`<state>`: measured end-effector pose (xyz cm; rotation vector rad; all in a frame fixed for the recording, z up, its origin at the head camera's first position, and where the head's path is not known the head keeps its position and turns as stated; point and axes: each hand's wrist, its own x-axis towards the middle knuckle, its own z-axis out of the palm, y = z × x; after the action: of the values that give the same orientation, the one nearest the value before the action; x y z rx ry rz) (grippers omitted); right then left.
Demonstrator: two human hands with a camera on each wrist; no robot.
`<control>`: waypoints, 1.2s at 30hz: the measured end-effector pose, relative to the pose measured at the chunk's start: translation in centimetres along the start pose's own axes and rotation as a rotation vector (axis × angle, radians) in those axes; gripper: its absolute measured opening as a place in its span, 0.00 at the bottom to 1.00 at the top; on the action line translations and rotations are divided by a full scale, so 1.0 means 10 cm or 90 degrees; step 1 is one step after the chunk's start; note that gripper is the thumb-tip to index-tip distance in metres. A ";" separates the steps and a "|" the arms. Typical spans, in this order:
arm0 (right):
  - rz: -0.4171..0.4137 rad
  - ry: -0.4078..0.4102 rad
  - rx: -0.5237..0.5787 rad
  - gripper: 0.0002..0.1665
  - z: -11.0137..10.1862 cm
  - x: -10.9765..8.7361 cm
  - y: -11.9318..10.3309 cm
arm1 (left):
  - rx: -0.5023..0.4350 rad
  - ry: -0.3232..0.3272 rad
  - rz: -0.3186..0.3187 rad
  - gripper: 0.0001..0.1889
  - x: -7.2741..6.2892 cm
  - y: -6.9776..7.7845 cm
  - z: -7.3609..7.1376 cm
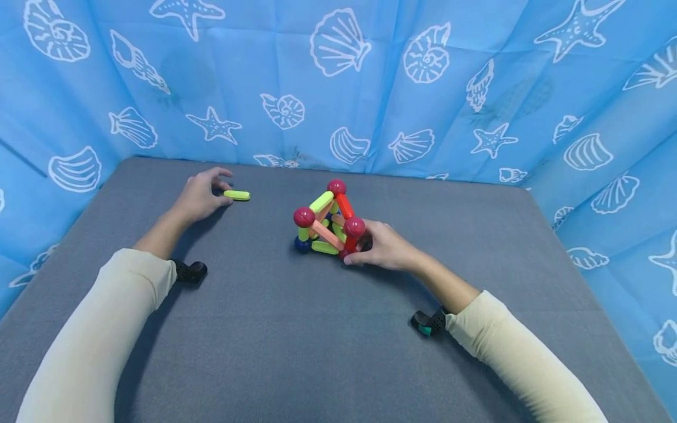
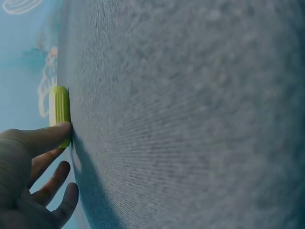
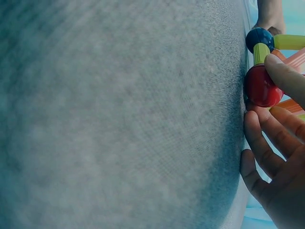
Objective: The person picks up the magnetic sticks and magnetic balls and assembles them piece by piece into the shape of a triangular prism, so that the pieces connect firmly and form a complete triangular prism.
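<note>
A frame of magnetic rods and balls [image 1: 328, 231] stands mid-table, with red balls on top and blue and red ones at its base. My right hand [image 1: 388, 245] grips its lower right corner; in the right wrist view the thumb and fingers are around a red ball [image 3: 263, 86], near a blue ball [image 3: 260, 41]. Off to the left, my left hand [image 1: 200, 197] pinches one end of a yellow-green magnetic rod [image 1: 237, 195] at the tabletop. The left wrist view shows that rod [image 2: 60, 106] between thumb and forefinger, the other fingers loosely bent.
Grey cloth covers the table [image 1: 296, 329]. Behind it and along both sides hangs a blue curtain [image 1: 238, 76] printed with white shells and starfish. Black wrist devices [image 1: 191, 272] are strapped below both sleeves.
</note>
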<state>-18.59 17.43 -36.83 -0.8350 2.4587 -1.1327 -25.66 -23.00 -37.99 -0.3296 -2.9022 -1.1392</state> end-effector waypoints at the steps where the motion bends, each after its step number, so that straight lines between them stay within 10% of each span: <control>1: 0.000 0.000 0.000 0.32 0.00 0.00 0.00 | 0.001 -0.004 0.004 0.27 0.00 0.01 0.00; 8: 0.000 0.002 -0.002 0.31 0.00 0.01 0.01 | -0.051 0.031 0.070 0.25 -0.02 0.21 0.05; 22: 0.003 0.002 0.000 0.32 0.00 0.00 0.01 | -0.172 0.074 0.324 0.24 -0.36 1.26 0.26; 36: -0.001 -0.003 0.005 0.32 0.01 0.00 0.02 | -0.081 0.001 0.404 0.26 -0.49 1.51 0.51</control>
<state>-18.64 17.44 -37.04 -0.8357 2.4488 -1.1399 -17.53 -9.77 -32.01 -1.1401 -2.4160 -1.1792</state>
